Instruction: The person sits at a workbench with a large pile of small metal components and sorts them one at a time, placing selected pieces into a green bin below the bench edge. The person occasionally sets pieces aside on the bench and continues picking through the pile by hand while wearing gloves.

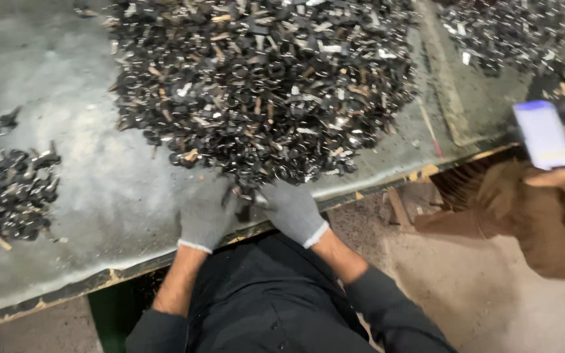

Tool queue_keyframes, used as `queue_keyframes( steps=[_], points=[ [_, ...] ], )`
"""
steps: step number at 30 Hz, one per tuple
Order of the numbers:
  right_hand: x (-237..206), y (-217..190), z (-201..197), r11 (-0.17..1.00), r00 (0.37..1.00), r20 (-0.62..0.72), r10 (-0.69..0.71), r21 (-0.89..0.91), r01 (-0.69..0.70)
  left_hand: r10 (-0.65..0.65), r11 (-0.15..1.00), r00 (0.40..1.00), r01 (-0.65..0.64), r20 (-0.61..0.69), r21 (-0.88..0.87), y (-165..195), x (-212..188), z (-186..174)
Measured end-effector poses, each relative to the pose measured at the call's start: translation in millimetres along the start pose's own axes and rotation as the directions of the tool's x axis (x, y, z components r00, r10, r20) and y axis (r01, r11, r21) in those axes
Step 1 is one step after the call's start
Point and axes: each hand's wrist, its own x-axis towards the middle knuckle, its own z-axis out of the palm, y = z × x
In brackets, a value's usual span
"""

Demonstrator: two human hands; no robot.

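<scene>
Where the heap of small dark metal scraps (256,85) ends, grey-gloved left hand (205,214) and right hand (293,210) together, grip indiscernible.

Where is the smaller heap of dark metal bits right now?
In the head view, the smaller heap lies at the far left of the grey table, left of the gloved left hand and apart from the big pile.

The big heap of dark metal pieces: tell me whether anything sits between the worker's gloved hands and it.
Nothing visible does. The left hand and right hand, both in grey gloves, are already at the near edge of the big heap on the grey table. The smaller pile lies off to the left.
</scene>
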Motion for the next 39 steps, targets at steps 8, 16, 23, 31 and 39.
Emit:
queue_keyframes(
  steps=[8,16,23,31,39],
  points=[
    [-20,-32,6,0.916,0.996,-0.088,-0.017,0.397,0.05,-0.365,0.886,0.931,0.348,0.005,-0.308,12,-46,12],
    [-22,-22,16,0.811,0.999,0.031,0.039,0.583,-0.05,-0.252,0.76,0.951,0.31,0.18,-0.571,25,-59,-13],
    [-16,-9,24,0.943,0.994,0.029,-0.105,0.32,0.09,-0.209,0.936,0.967,0.242,0.148,-0.256,22,-53,-23],
    [-16,-5,8,0.873,0.987,0.139,-0.085,0.488,0.006,-0.154,0.84,0.955,0.262,0.255,-0.476,25,-41,-29],
    [-18,-7,2,0.674,0.956,0.178,-0.231,0.738,0.025,-0.027,0.853,0.951,0.183,0.308,-0.489,18,-56,-42]
  ],
)
